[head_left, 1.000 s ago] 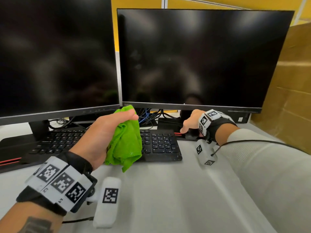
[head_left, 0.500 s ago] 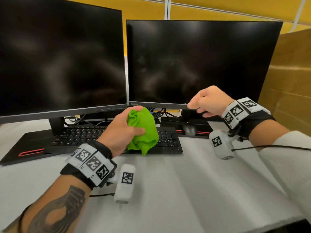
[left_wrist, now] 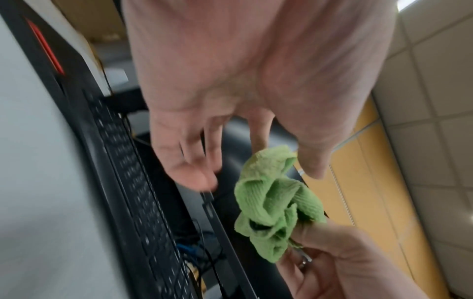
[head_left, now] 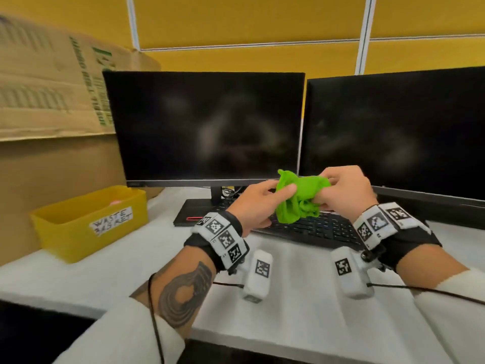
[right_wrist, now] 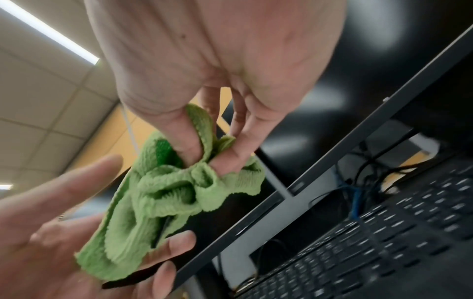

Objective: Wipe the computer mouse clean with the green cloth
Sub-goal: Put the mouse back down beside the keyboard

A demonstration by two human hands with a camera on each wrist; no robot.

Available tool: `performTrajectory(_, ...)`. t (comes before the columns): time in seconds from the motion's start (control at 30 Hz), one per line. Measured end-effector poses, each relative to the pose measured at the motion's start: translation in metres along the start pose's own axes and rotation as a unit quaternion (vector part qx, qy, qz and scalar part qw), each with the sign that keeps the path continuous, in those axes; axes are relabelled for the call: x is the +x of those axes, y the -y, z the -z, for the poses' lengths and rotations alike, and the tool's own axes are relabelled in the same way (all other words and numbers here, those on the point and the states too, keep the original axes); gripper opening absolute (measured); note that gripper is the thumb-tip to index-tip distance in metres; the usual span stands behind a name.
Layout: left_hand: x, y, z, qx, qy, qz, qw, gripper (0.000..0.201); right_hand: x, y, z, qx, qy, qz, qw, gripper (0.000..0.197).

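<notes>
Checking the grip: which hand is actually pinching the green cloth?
The right hand: its thumb and fingers pinch the green cloth. The left hand only touches it, fingers straight.

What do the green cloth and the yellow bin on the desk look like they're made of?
Green cloth: looks like soft woven or knitted fabric, matte, with a fine ribbed texture; it bunches into loose folds, possibly microfibre.

Yellow bin: seems rigid moulded plastic, with smooth, slightly glossy walls, an even rim and a white handwritten label.
</notes>
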State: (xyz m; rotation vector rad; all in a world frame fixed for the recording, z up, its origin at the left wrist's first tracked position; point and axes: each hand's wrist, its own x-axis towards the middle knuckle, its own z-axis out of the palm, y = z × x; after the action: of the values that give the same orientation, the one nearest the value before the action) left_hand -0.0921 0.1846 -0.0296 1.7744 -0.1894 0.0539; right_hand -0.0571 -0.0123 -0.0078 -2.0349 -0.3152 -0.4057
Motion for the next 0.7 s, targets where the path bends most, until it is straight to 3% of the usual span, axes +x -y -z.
performTrajectory(0.1,-0.032,-0.001,0.046,-0.019,-0.024,-0.024,0.999,0.044,-0.003,0.029,-0.048,0.047,0.052,0.041,0.997,0.036)
performTrajectory(0.2,-0.058,0.003,0.097,0.062,-0.157,-0.104,0.98,0.043,-0.021,0.073,-0.104,0.075,0.176,0.12,0.974,0.021)
performTrajectory(0.3,-0.085,0.006,0.16,0.145,-0.278,-0.078,0.946,0.031,-0.033,0.104,-0.145,0.061,0.296,0.12,0.946,0.052)
performTrajectory(0.4,-0.101,0.011,0.226,0.201,-0.35,-0.017,0.915,0.029,-0.034,0.114,-0.174,0.025,0.285,0.108,0.952,0.058)
performTrajectory(0.5,-0.104,0.016,0.279,0.245,-0.356,0.038,0.901,0.033,-0.035,0.113,-0.195,-0.002,0.307,0.118,0.944,0.046)
performTrajectory(0.57,-0.1,0.021,0.304,0.275,-0.34,0.092,0.895,0.049,-0.032,0.108,-0.206,-0.016,0.322,0.126,0.938,0.041)
performTrajectory(0.7,-0.083,0.028,0.327,0.416,-0.257,0.254,0.835,0.091,-0.016,0.088,-0.222,-0.038,0.333,0.107,0.936,0.034)
